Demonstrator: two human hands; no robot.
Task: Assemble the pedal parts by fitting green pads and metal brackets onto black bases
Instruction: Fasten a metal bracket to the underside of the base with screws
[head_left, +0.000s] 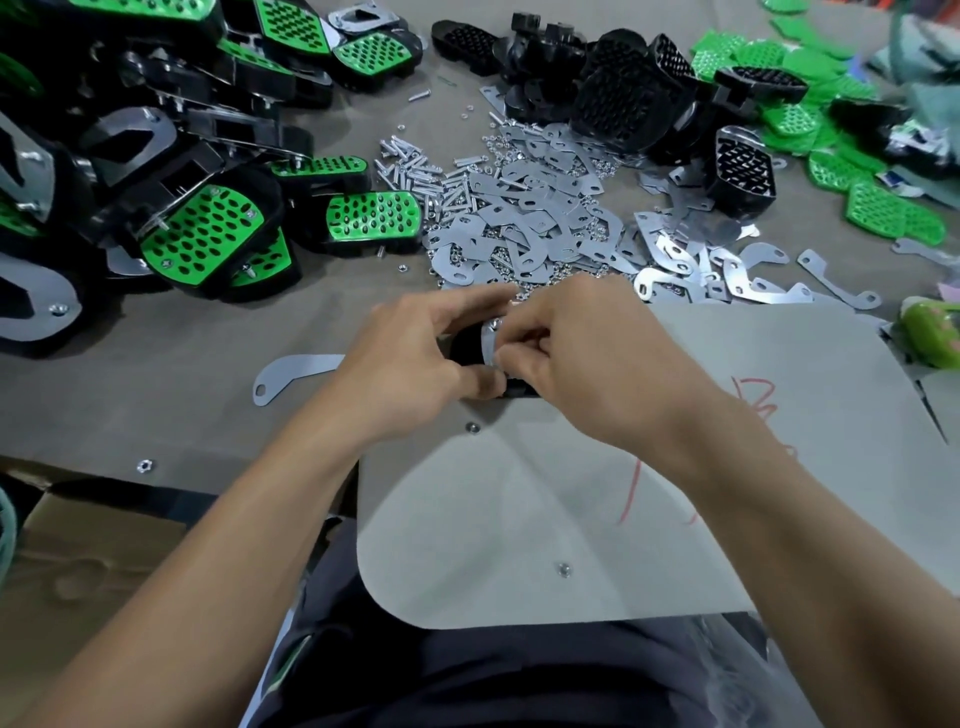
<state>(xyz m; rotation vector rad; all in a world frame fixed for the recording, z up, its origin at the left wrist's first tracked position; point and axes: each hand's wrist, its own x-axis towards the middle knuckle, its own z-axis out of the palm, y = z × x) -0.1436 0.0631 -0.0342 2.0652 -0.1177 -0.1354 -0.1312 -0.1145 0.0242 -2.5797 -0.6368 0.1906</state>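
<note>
Both hands are bunched together mid-frame. The left hand (415, 358) is curled round a black base (464, 347), and the right hand (582, 353) is pinching a bracket (488, 338) onto it. Finished pedals (208, 234) are heaped upper left, the bracket pile (545, 218) sits top centre, and the green pads (831, 130) are upper right. A stray bracket (296, 371) lies just left of the hands.

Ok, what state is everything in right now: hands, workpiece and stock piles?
left hand: grips the black base.
right hand: pinches the metal bracket against that base.
black base: held, mostly hidden by fingers.
metal bracket: on the base; fastening hidden.
spare bracket: loose, flat on the table.
finished pedals: piled at left, assembled.
bare bases: heaped, unpadded.
loose green pads: scattered, unfitted.
</note>
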